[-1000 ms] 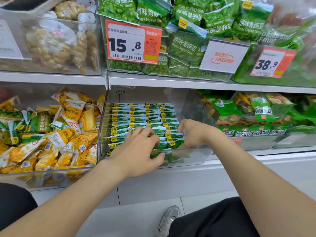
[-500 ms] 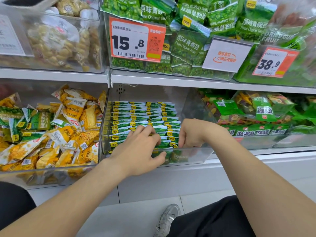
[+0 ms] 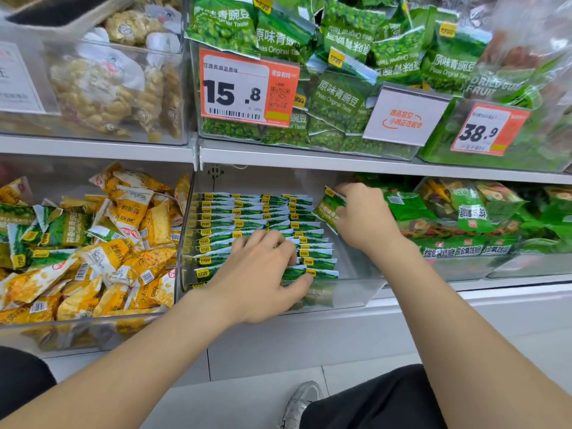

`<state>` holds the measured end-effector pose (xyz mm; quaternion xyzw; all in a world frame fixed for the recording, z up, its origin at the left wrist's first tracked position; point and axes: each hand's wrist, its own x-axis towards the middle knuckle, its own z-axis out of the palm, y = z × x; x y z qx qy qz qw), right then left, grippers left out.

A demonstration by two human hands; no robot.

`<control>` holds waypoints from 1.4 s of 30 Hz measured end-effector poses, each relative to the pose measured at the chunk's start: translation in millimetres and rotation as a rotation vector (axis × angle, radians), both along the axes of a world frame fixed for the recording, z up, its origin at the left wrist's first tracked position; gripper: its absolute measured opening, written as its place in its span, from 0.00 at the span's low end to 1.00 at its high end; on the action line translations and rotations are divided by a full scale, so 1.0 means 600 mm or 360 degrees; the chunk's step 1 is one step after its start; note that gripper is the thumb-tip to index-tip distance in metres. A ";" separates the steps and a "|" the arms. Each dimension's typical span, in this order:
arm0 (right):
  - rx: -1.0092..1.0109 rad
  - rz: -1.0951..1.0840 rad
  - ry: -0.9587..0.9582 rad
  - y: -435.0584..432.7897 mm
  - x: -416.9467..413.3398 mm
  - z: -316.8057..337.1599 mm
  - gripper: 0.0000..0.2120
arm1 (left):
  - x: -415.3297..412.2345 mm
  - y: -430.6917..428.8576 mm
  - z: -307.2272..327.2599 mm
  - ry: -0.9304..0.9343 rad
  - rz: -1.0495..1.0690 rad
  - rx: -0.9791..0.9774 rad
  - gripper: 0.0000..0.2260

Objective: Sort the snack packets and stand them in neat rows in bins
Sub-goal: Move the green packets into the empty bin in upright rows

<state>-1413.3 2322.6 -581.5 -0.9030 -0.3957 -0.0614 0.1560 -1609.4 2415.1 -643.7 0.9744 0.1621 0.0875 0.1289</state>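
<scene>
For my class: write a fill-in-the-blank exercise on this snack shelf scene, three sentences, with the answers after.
The right hand pinches one ____ packet.
The left hand rests on the standing packets, set in neat ____ in the middle bin.
The orange price tag directly above that bin reads ____.
Missing words: green; rows; 15.8.

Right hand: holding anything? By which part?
Yes. The right hand pinches one green pea packet at its top edge. The packet is tilted, just right of the standing rows.
</scene>
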 end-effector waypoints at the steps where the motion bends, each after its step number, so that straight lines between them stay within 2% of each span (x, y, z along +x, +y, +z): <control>1: -0.0034 -0.0035 -0.0029 0.008 -0.002 -0.004 0.14 | 0.006 0.000 0.003 -0.0038 -0.0026 0.0022 0.23; 3: -0.0128 -0.0088 -0.0109 0.026 0.000 -0.013 0.09 | 0.016 0.004 0.003 -0.0082 -0.0071 0.0081 0.23; 6: -0.0367 -0.0049 -0.0365 0.057 0.018 -0.024 0.12 | 0.027 0.017 -0.006 0.0013 -0.0081 0.0156 0.29; 9: -0.0630 -0.0014 -0.0599 0.084 0.044 -0.032 0.09 | 0.035 0.024 -0.015 0.0149 -0.0036 -0.0009 0.34; 13: -0.0877 0.0015 -0.0538 0.121 0.072 -0.049 0.21 | 0.042 0.026 -0.026 0.0182 -0.0041 -0.0092 0.34; 16: -0.0856 0.0110 -0.0539 0.142 0.087 -0.064 0.29 | 0.042 0.027 -0.029 0.0176 -0.0047 -0.0102 0.35; 20: -0.0750 0.0151 -0.0510 0.151 0.104 -0.081 0.24 | 0.041 0.025 -0.029 0.0164 -0.0061 -0.0095 0.32; 23: -0.0486 0.0024 -0.0531 0.150 0.113 -0.090 0.20 | 0.042 0.024 -0.026 0.0195 -0.0056 -0.0107 0.33; 28: -0.0278 -0.0200 -0.0043 0.156 0.112 -0.108 0.10 | 0.042 0.023 -0.026 0.0210 -0.0059 -0.0118 0.31; 30: -0.0148 -0.0257 0.0083 0.147 0.113 -0.113 0.04 | 0.043 0.023 -0.027 0.0213 -0.0054 -0.0130 0.30; 31: -0.0098 -0.0254 0.0145 0.140 0.110 -0.115 0.04 | 0.043 0.023 -0.027 0.0213 -0.0055 -0.0133 0.30; 33: -0.0072 -0.0124 0.0289 0.126 0.098 -0.126 0.10 | 0.043 0.022 -0.027 0.0212 -0.0055 -0.0130 0.30; 36: -0.0213 0.0137 0.0498 0.110 0.086 -0.148 0.19 | 0.041 0.021 -0.026 0.0222 -0.0060 -0.0117 0.31; 42: -0.0215 0.0232 0.0500 0.114 0.079 -0.140 0.25 | 0.042 0.021 -0.027 0.0227 -0.0062 -0.0129 0.27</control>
